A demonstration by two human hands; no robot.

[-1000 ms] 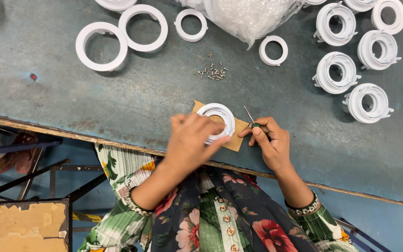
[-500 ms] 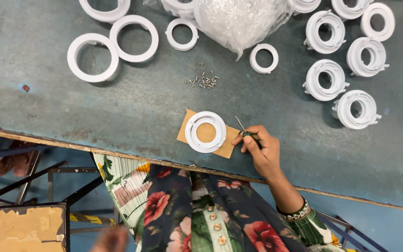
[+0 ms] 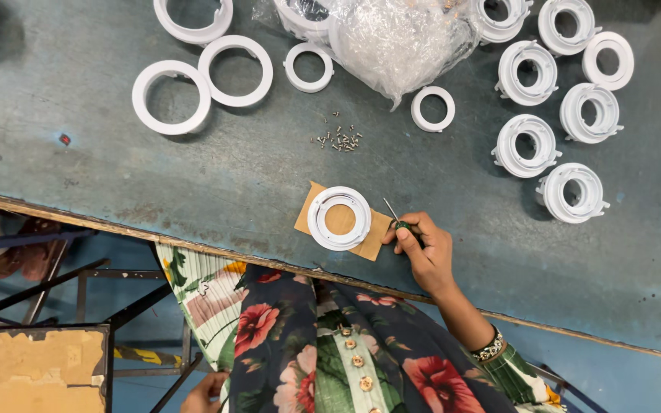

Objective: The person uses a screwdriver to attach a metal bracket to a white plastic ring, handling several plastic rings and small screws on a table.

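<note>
I see a worn blue-green bench. A white ring lies flat on a cardboard piece near the bench's front edge. Just right of the ring, my right hand grips a small screwdriver. Beyond the ring sit loose screws. My left hand hangs below the bench, its grip unclear.

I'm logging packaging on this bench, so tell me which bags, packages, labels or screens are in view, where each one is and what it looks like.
Clear plastic bag: top middle of the table, crumpled and see-through, white rings inside it.
Cardboard piece: near edge, flat brown scrap under a white ring, beside the right hand.
No labels, signs or screens visible.
</note>
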